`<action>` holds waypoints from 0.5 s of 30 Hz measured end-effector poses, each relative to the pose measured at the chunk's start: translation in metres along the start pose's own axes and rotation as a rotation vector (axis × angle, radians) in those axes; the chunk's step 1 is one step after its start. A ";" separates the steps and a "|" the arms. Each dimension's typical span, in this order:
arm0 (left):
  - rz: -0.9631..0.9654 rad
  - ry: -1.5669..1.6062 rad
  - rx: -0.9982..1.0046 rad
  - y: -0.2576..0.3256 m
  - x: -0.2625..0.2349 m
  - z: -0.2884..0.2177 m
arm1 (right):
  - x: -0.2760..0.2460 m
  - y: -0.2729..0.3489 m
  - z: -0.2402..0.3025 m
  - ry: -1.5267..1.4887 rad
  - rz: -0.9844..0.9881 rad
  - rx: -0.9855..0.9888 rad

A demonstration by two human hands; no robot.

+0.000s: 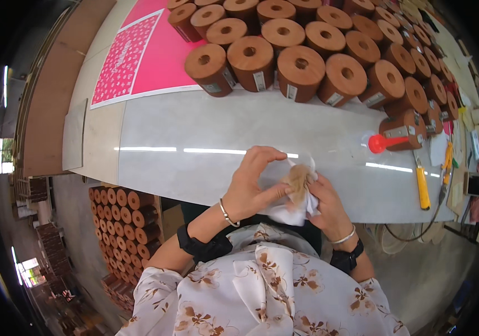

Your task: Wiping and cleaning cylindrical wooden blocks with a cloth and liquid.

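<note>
**Over the tabletop edge, both hands on a white cloth**

At the near edge of the pale tabletop (206, 145), the left hand (250, 187) and right hand (326, 204) hold a crumpled white cloth (287, 210), fingers clenched around it and a tan piece (298, 179). Brown cylindrical rolls (301, 70) crowd the far side; a red-capped bottle (376, 144) lies nearby.

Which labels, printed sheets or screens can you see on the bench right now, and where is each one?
Small pale rectangular labels: on the sides of the brown cylindrical rolls, far side of the grey bench.
Pink printed sheet with a white border: flat, far left.
White patterned panel on it: left half.
Dark phone-like screen: far right edge, unclear.
</note>
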State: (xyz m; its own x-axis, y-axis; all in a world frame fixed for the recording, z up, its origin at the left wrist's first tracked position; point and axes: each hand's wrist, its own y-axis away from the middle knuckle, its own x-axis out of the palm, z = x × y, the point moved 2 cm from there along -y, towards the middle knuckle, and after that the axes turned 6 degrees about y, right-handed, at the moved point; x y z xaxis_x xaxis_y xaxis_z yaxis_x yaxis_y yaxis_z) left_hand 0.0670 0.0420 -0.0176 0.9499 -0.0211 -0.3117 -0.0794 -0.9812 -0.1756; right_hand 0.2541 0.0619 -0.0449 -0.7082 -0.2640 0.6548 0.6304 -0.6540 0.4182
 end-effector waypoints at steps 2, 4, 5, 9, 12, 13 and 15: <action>0.071 -0.007 -0.061 -0.004 -0.006 -0.001 | -0.010 -0.005 0.002 -0.094 0.177 0.004; -0.022 -0.057 -0.079 -0.010 -0.025 0.009 | -0.008 -0.005 0.006 -0.095 0.226 0.019; -0.105 -0.101 -0.100 -0.014 -0.037 0.018 | -0.006 -0.004 0.008 -0.089 0.234 0.018; -0.532 -0.188 -0.153 -0.053 -0.104 0.067 | -0.020 0.001 0.008 0.003 -0.190 -0.126; -0.450 -0.228 -0.136 -0.082 -0.128 0.075 | -0.025 0.008 0.010 0.098 -0.164 -0.100; -0.455 -0.216 -0.133 -0.090 -0.128 0.076 | -0.026 0.009 0.009 0.110 -0.170 -0.100; -0.352 0.178 -0.095 -0.102 -0.122 0.072 | -0.025 0.013 0.008 0.144 -0.133 -0.121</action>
State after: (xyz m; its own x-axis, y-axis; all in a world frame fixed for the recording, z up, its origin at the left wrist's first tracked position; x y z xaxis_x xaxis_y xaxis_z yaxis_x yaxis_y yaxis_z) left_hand -0.0626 0.1589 -0.0285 0.9522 0.2948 -0.0798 0.2806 -0.9476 -0.1528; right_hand 0.2821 0.0658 -0.0510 -0.8262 -0.2624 0.4986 0.4918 -0.7676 0.4110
